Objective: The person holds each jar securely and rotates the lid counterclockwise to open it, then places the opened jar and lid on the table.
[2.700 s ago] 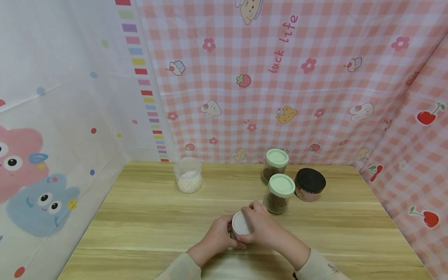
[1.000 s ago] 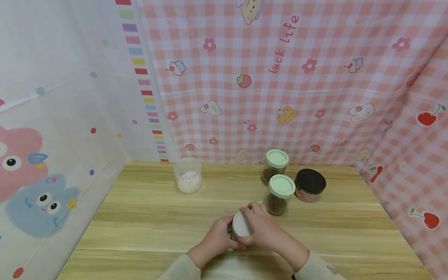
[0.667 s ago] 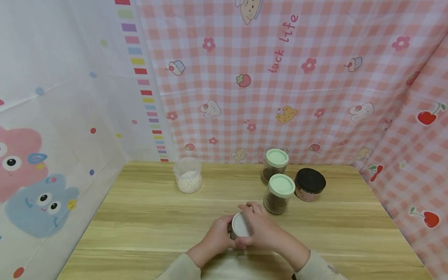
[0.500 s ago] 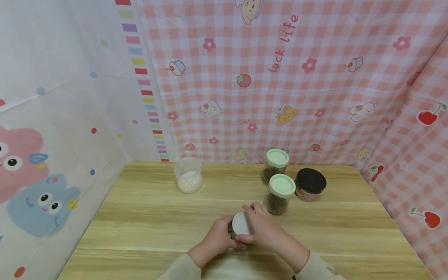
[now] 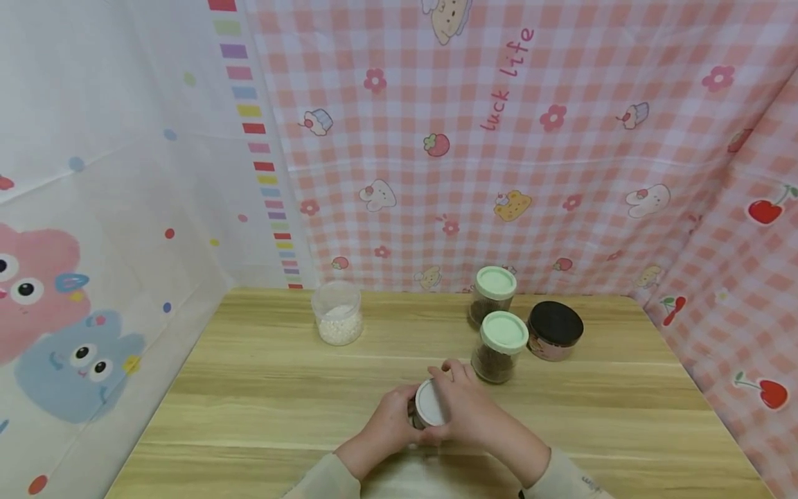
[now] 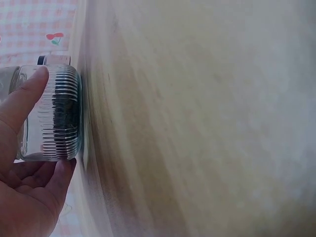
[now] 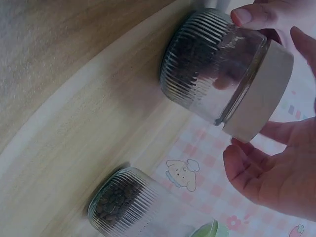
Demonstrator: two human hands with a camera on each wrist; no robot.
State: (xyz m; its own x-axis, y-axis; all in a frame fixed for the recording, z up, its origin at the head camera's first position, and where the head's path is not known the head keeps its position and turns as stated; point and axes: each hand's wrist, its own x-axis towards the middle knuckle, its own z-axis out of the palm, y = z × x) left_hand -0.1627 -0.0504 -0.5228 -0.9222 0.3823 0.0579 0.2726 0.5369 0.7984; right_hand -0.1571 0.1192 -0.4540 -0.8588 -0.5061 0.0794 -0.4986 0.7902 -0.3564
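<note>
A ribbed glass jar with dark contents [image 7: 197, 54] stands upright on the table, capped by a white lid [image 5: 430, 403]. My left hand [image 5: 388, 424] grips the glass from the left; in the left wrist view its thumb and fingers [image 6: 61, 180] lie on opposite sides of the jar [image 6: 59, 111]. Over the lid, my right hand [image 5: 470, 409] has its thumb and fingers at the rim. In the right wrist view this hand [image 7: 281, 168] touches the edge of the lid [image 7: 261, 94] with fingertips, the thumb spread apart. The palm covers part of the lid in the head view.
Two jars with pale green lids [image 5: 496, 283] [image 5: 503, 331] stand behind and right of my hands, beside a low black-lidded jar [image 5: 555, 324]. An uncovered clear tub of white grains [image 5: 339, 322] is at the back left. Patterned cloth [image 5: 474, 173] borders the wooden table [image 5: 268, 402].
The right fingers and thumb have shifted slightly around the lid's rim. The left hand keeps its hold on the jar, and the other containers stay where they were.
</note>
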